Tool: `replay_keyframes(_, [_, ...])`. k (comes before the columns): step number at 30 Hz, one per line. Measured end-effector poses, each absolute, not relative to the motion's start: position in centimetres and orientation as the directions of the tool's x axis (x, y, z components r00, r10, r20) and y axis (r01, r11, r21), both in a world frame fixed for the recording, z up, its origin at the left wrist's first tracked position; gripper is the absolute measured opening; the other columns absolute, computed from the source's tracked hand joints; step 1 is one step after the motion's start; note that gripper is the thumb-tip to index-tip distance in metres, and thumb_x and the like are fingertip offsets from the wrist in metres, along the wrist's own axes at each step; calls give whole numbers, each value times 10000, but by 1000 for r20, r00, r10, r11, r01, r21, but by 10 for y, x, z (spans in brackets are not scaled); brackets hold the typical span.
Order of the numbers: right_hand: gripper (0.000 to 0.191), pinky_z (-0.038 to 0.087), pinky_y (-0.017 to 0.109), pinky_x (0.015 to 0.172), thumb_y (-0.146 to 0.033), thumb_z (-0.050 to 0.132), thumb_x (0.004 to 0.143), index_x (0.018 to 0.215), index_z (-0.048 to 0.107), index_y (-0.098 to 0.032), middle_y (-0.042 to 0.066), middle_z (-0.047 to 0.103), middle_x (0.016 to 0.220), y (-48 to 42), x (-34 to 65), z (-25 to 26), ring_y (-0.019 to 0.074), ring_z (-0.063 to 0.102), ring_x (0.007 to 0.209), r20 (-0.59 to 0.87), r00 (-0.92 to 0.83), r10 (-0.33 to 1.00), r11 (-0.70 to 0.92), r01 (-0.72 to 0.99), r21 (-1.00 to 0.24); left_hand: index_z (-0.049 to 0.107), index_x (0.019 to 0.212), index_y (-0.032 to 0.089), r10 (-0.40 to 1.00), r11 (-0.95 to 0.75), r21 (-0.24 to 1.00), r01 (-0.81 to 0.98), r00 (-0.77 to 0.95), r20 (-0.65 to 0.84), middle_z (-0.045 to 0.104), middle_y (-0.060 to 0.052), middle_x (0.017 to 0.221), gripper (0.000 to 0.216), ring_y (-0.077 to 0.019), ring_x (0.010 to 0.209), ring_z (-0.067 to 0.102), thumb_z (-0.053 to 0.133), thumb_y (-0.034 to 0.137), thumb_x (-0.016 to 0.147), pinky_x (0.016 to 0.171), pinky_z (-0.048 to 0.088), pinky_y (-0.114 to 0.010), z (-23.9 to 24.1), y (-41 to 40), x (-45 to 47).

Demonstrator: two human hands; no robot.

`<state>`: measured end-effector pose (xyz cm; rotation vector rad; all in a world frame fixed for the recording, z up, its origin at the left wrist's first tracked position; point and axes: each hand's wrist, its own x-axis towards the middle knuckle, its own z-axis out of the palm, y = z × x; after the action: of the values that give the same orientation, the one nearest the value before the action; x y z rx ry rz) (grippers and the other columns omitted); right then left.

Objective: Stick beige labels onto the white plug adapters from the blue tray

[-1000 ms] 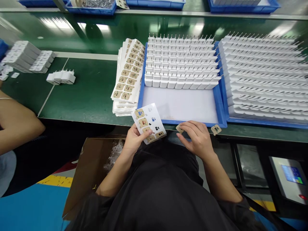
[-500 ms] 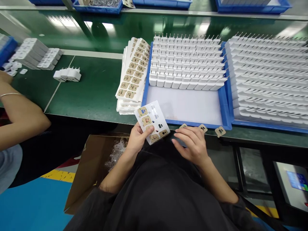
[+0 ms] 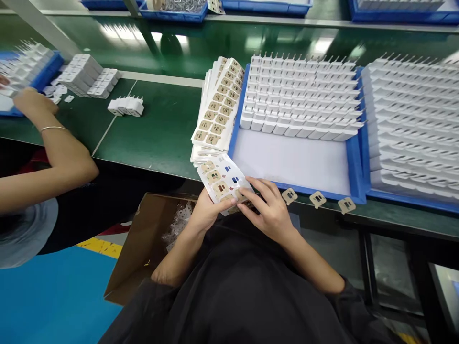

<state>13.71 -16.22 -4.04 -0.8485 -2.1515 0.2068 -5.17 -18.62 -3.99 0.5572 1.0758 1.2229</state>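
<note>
In the head view my left hand (image 3: pixel 208 211) grips the lower edge of a white sticker sheet (image 3: pixel 229 168), thumb on top. Beige stickers remain along its left and lower sides; the rest is bare backing with small cut-out bits. My right hand (image 3: pixel 269 206) is at the sheet's lower right corner, its fingertips pinching a beige sticker (image 3: pixel 239 193) there; the fingers partly cover it. To its right, three loose stickers, a near one (image 3: pixel 289 196), a middle one (image 3: pixel 317 199) and a far one (image 3: pixel 346 205), hang along the bench's front edge.
Behind the sheet lies a stack of sticker sheets (image 3: pixel 217 114). A blue tray (image 3: pixel 353 167) holds rows of white plug adapters (image 3: pixel 297 95); another full tray stands right. Three adapters (image 3: pixel 126 106) sit left, near a co-worker's arm (image 3: pixel 68 153). A cardboard box (image 3: pixel 138 248) stands below.
My right hand has moved left from the stickers at the bench edge onto the sheet's corner. The view has shifted left, and the co-worker's hand now shows at a tray.
</note>
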Motion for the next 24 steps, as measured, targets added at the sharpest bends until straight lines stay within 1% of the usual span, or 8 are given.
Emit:
replay_keyframes(4, [224,613,479,932,-125,747,891,1093,691,-203,124,778,1185,-164,131,-42,313,682,1130,643,-439,627,765,503,-402,716,1117,168,935,288,850,-440,-61,-348,794,-80,1121,580,-250,1020,754,974,233,602,953,586,-358,-44,-187,-53])
replay_keyframes(7, [183,596,470,894,-100,733,897,1044,672,-190,120,789,1149,-166,128,-40,307,693,1074,631,-442,638,756,517,-402,719,1108,164,936,287,868,-405,-73,-343,791,-83,1130,559,-255,1023,752,969,252,615,944,587,-355,-45,-188,-52])
replay_keyframes(10, [127,587,447,869,-103,672,942,1025,642,-194,118,788,1099,-166,133,-37,274,712,1003,599,-403,692,713,508,-483,706,1110,156,935,304,872,-384,-57,-351,793,-91,1116,563,-263,1014,756,965,271,624,937,593,-367,-47,-189,-52])
replay_keyframes(14, [165,597,398,824,-81,619,959,1055,621,-215,90,793,1033,-162,155,-36,230,739,932,608,-215,765,618,510,-598,651,1171,176,930,279,876,-393,-117,-348,785,-93,1153,670,-267,1056,754,974,253,589,963,597,-388,-49,-187,-56])
replay_keyframes(16, [231,609,376,798,-57,628,943,1106,623,-221,85,805,1037,-158,169,-38,226,748,928,672,-170,720,634,556,-538,630,1187,182,922,262,879,-399,-166,-350,778,-97,1180,717,-268,1072,753,980,254,565,972,598,-396,-50,-185,-61])
replay_keyframes(19, [286,612,372,811,-36,665,921,1144,626,-212,94,821,1070,-153,186,-41,232,748,930,729,-300,615,691,651,-315,624,1179,176,912,253,884,-393,-208,-353,774,-104,1186,738,-265,1067,755,986,253,540,969,603,-391,-49,-182,-68])
replay_keyframes(22, [262,575,389,828,-43,696,911,1117,628,-189,85,827,1091,-153,193,-41,246,738,937,653,-506,564,732,672,-111,626,1155,171,910,251,885,-393,-217,-354,780,-103,1162,731,-262,1041,761,989,249,525,943,615,-384,-49,-181,-69])
replay_keyframes(24, [229,546,397,830,-54,690,922,1101,626,-183,73,828,1101,-153,194,-40,254,735,958,594,-583,555,746,664,-45,629,1148,172,913,248,885,-395,-210,-349,781,-100,1160,714,-257,1041,760,986,248,534,940,616,-379,-51,-181,-68])
